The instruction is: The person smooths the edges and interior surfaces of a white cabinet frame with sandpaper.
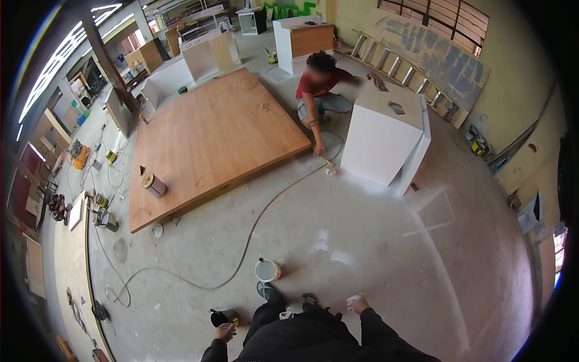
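Note:
My left hand (pixel 226 332) is low at the left, fingers curled, right beside a dark open can (pixel 224 318) with some yellow on its side. What the curled fingers hold, if anything, cannot be made out. Out to the right, over the bare floor, my right hand (pixel 360 304) is closed around a small whitish piece (pixel 352 299), perhaps a crumpled cloth. Between the hands, near my feet, stands a white bucket (pixel 268 270) of pale grey liquid with a dark handle or stick at its rim.
A person in a red shirt (pixel 318 85) crouches by a white cabinet (pixel 386 136), one hand on its top, the other near the floor by a hose (pixel 244 253). A large wooden panel (pixel 217 145) bears a can (pixel 154 184). Beyond, a ladder (pixel 401 75) leans against the wall.

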A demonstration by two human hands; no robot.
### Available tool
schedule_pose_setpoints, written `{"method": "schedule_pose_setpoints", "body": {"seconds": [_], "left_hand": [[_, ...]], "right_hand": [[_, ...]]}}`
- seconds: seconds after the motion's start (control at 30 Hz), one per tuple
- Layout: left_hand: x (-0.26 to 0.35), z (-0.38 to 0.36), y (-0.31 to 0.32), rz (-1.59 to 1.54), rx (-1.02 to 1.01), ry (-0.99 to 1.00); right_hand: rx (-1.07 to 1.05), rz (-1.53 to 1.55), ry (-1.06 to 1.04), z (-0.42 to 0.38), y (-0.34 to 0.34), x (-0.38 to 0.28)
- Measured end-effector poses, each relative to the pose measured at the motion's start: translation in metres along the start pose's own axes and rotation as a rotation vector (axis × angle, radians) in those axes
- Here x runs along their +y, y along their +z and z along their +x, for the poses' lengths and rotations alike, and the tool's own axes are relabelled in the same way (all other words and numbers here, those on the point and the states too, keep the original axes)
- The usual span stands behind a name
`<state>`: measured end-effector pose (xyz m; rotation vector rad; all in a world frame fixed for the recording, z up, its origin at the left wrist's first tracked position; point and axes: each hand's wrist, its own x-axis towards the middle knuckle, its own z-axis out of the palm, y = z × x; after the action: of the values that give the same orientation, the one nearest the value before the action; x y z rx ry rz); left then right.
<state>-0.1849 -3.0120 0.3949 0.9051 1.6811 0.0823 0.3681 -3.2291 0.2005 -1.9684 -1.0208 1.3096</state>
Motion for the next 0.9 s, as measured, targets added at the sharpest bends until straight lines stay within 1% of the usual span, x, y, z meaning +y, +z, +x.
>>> {"method": "schedule_pose_setpoints", "body": {"seconds": [0.1, 0.2, 0.27, 0.3, 0.37, 0.4, 0.47, 0.5, 0.6, 0.63, 0.67, 0.7, 0.77, 0.8, 0.83, 0.9], "left_hand": [[-0.001, -0.004, 0.004, -0.014, 0.007, -0.001], [-0.004, -0.006, 0.008, -0.029, 0.016, -0.002], [-0.007, -0.007, 0.009, -0.037, 0.021, 0.000], [-0.008, -0.006, 0.008, -0.026, -0.003, -0.015], [-0.011, -0.006, 0.009, -0.017, -0.029, -0.032], [-0.013, -0.004, 0.009, -0.041, -0.013, -0.014], [-0.018, -0.004, 0.009, -0.065, 0.002, 0.002], [-0.020, -0.004, 0.009, -0.080, 0.002, -0.003], [-0.020, -0.003, 0.010, -0.093, 0.005, -0.013], [-0.020, -0.005, 0.010, -0.092, 0.009, -0.018], [-0.021, -0.005, 0.010, -0.093, 0.008, -0.020], [-0.023, -0.004, 0.010, -0.094, 0.008, -0.014], [-0.026, -0.004, 0.011, -0.097, 0.008, -0.008], [-0.027, -0.004, 0.010, -0.109, 0.001, -0.008], [-0.026, -0.006, 0.010, -0.120, -0.007, -0.008], [-0.023, -0.010, 0.011, -0.116, 0.002, -0.018]], "right_hand": [[0.016, 0.019, -0.111, 0.000, -0.004, 0.002], [-0.023, -0.018, -0.043, -0.001, -0.011, -0.004], [-0.095, -0.164, -0.114, 0.001, -0.014, -0.007], [-0.100, -0.167, -0.114, -0.001, -0.015, -0.008], [-0.031, -0.092, 0.073, -0.018, -0.027, -0.066], [-0.033, -0.095, 0.074, -0.022, -0.029, -0.083], [0.099, 0.406, 0.377, -0.028, -0.031, -0.106], [0.098, 0.404, 0.378, -0.029, -0.032, -0.114], [0.116, 0.479, 0.416, -0.027, -0.031, -0.108], [0.095, 0.341, 0.304, -0.021, -0.026, -0.085], [0.073, 0.203, 0.192, -0.021, -0.025, -0.084], [0.073, 0.201, 0.194, -0.022, -0.025, -0.083], [0.098, 0.493, 0.398, -0.027, -0.029, -0.098], [0.098, 0.492, 0.399, -0.024, -0.027, -0.091], [0.063, 0.281, 0.184, -0.010, -0.018, -0.042], [0.028, 0.071, -0.028, -0.004, -0.012, -0.015]]}}
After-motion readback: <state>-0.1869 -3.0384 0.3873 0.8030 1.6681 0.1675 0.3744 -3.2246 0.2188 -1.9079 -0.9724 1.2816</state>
